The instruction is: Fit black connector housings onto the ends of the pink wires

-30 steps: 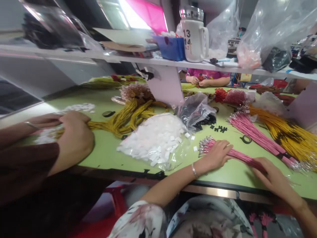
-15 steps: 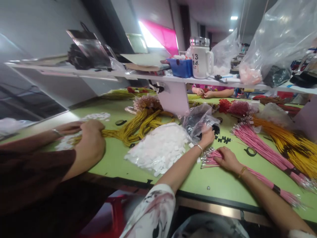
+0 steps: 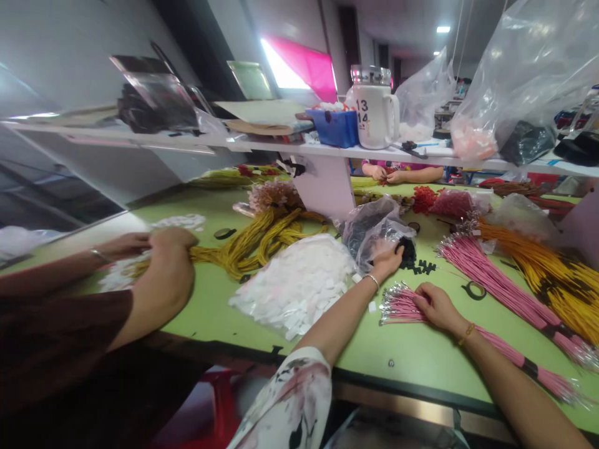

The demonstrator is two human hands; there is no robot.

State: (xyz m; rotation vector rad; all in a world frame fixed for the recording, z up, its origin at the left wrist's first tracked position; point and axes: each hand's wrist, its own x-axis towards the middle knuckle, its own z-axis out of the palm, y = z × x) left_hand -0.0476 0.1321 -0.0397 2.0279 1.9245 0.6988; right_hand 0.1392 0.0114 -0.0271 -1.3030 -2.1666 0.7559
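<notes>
My left hand (image 3: 388, 260) is at the mouth of a clear plastic bag (image 3: 367, 231), beside a heap of small black plastic parts (image 3: 406, 252). Its fingers look curled, partly hidden by the bag's film, and what they hold cannot be made out. A few joined black pieces (image 3: 425, 267) lie just right of it. My right hand (image 3: 440, 305) is closed over a bundle of pink wires (image 3: 402, 305) with metal terminals fanned out at the left end. The bundle runs under my wrist to a black-taped far end. A clear bag full of white plastic connectors (image 3: 299, 280) lies left of my left forearm.
A co-worker's hands (image 3: 171, 243) are at yellow wires (image 3: 262, 243) on the left. More pink wires (image 3: 496, 280), orange-yellow wires (image 3: 547, 268) and a black tape roll (image 3: 475, 290) lie right. Overhead, a shelf (image 3: 299, 148) carries a white mug (image 3: 374, 115) and blue box (image 3: 334, 126).
My left hand has shifted slightly at the bag's mouth, with its fingers now nearer the black parts. My right hand stays on the pink wires. The view has moved a little.
</notes>
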